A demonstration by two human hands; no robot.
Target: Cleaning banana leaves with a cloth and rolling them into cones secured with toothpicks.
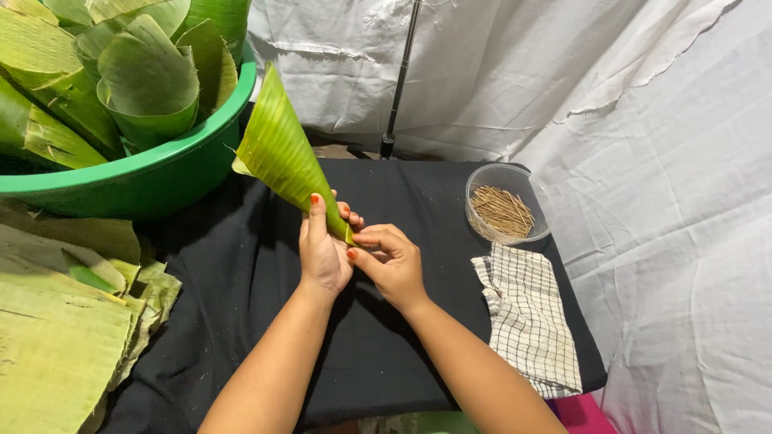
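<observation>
A green banana-leaf cone (277, 153) points its wide mouth up and to the left, above a black cloth-covered table (241, 273). My left hand (322, 249) grips the cone near its narrow tip, thumb laid along the leaf. My right hand (394, 261) pinches the very tip of the cone with thumb and forefinger, touching my left hand. Whether a small stick is between the right fingers cannot be seen.
A green basin (161, 173) full of rolled leaf cones stands at the back left. Flat banana leaves (56, 329) are stacked at the left. A clear round container of thin wooden sticks (507, 209) and a checked cloth (531, 317) lie at the right. White sheets hang behind.
</observation>
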